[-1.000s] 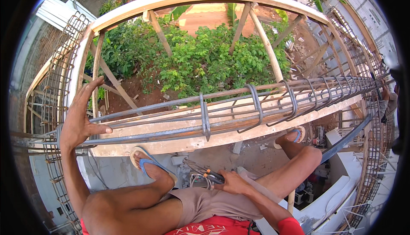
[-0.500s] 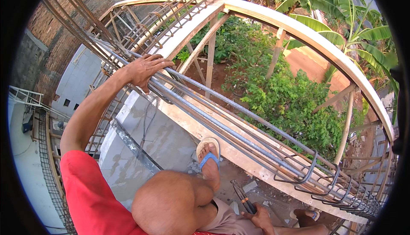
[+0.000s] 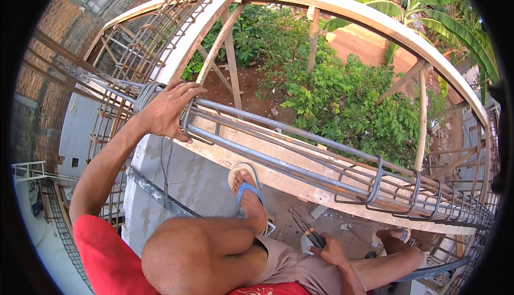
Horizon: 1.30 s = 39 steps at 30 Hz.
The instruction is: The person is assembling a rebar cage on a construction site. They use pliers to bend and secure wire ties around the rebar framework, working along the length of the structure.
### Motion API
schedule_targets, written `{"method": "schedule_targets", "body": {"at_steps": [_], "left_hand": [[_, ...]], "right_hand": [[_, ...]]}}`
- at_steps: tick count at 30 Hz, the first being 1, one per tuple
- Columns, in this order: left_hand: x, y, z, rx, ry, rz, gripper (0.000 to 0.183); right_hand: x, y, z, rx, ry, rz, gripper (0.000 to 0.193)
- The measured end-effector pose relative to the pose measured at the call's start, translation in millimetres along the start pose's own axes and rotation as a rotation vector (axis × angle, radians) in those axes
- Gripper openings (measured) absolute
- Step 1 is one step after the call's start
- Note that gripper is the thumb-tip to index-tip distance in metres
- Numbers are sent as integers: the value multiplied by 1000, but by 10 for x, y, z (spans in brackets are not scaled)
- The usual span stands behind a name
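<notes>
My left hand (image 3: 174, 110) is closed over a bunch of bent steel stirrups (image 3: 149, 95) that ring several long rebars (image 3: 278, 158). One stirrup shows just right of its fingers; the others bunch at its left, and the palm hides part of them. Low in the view, my right hand (image 3: 331, 251) grips the dark handles of a pair of pincers (image 3: 306, 227), whose metal jaws point up and left, away from the rebars. Further right along the bars, spaced stirrups (image 3: 379, 180) hang round them.
Under the rebars runs a wooden formwork board (image 3: 305, 180), with my sandalled foot (image 3: 249, 193) by its edge. A curved wooden form (image 3: 342, 3) arcs over green shrubs (image 3: 348, 102). Upright rebars (image 3: 69, 80) and a rebar cage (image 3: 160, 32) stand at the left. A grey wall (image 3: 187, 174) lies below.
The view has shifted and turned, so the rebars lie flatter across it. Stirrups now show on both sides of my left hand. My right hand still holds the pincers.
</notes>
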State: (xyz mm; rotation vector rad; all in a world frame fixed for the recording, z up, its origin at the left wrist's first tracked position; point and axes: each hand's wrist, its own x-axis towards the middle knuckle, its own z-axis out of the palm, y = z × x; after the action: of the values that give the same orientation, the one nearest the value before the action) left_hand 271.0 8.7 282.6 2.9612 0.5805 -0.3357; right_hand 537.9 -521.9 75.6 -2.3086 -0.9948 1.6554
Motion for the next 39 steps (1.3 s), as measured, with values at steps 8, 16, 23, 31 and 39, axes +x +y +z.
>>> {"method": "schedule_targets", "body": {"at_steps": [8,16,23,31,39], "left_hand": [[689,1485,173,-110,92,171,121],[997,2101,96,-83,74,261,119],[1095,2339,60,-19,120,286,115],[1153,2376,54,-13,81,312,114],[987,2102,-174,-102,76,298,133]], "right_hand": [[-98,-46,-95,70,-40,14,75],[-115,4,-58,37,7,-35,69],[-88,-3,-54,32,1,-78,68],[-87,-38,-62,37,17,-68,69],[-66,-32,-86,31,-6,-36,65]]}}
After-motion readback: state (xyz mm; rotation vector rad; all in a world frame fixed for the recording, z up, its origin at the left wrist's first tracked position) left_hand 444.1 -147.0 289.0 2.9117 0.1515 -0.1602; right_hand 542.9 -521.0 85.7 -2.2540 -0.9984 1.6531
